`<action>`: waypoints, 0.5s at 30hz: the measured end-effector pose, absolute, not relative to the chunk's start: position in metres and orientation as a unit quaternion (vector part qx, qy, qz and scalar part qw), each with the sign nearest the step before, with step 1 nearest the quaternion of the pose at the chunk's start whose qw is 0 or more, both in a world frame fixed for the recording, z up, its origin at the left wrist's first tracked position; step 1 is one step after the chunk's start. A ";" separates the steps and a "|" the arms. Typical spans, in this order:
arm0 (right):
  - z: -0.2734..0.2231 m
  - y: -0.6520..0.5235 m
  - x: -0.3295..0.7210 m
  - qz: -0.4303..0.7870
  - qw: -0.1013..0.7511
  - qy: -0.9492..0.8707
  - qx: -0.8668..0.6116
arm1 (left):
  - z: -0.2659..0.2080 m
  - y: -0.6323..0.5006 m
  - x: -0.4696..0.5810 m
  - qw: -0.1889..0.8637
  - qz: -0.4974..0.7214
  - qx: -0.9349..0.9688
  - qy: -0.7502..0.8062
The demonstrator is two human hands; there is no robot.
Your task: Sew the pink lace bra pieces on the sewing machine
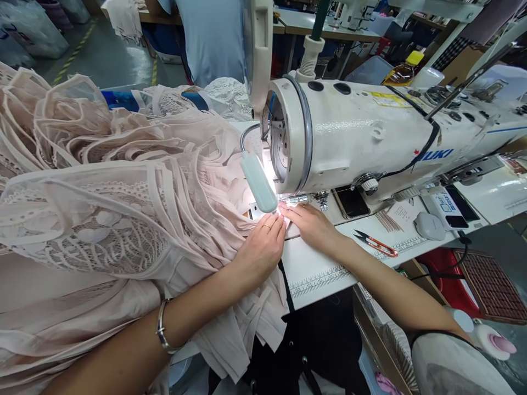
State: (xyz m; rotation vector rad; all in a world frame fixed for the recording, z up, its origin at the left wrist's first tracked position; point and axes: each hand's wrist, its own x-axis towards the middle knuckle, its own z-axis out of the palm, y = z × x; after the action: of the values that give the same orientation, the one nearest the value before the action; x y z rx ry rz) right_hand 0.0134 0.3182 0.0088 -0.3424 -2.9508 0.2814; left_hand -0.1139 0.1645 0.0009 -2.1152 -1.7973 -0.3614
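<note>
A white sewing machine [346, 131] reaches across the table, and a pale green lamp [260, 184] lights its needle area. Just in front of that area, my left hand [263, 247] has its fingers pressed together on the edge of a pale pink lace-trimmed garment [222, 219]. My right hand [310, 224] is beside it, fingertips closed down on the same cloth near the presser foot [297, 198]. The fingertips of both hands nearly meet. The lamp partly hides the needle, and the hands cover most of the cloth between them.
A heap of similar garments [94, 129] lies left. On the table [317, 280] at right are orange thread snips [375, 243], a phone [352, 202] and a white case [429, 225]. A bottle with a yellow cap [405, 68] stands behind the machine. A person in blue [212, 38] is beyond.
</note>
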 end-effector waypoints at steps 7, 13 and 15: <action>0.007 0.321 0.015 0.140 0.075 -0.977 -0.142 | 0.005 0.165 -0.117 0.101 -0.113 -0.751 -0.643; 0.006 0.321 0.015 0.150 0.084 -0.974 -0.145 | 0.007 0.166 -0.119 0.139 -0.103 -0.749 -0.639; 0.006 0.320 0.013 0.150 0.087 -0.974 -0.144 | 0.006 0.166 -0.120 0.156 -0.109 -0.750 -0.634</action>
State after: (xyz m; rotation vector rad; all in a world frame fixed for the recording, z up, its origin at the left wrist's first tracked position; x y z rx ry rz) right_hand 0.0134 0.3205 0.0057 -0.4277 -2.9028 0.4476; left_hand -0.1197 0.1660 0.0063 -2.1466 -1.8161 -0.3114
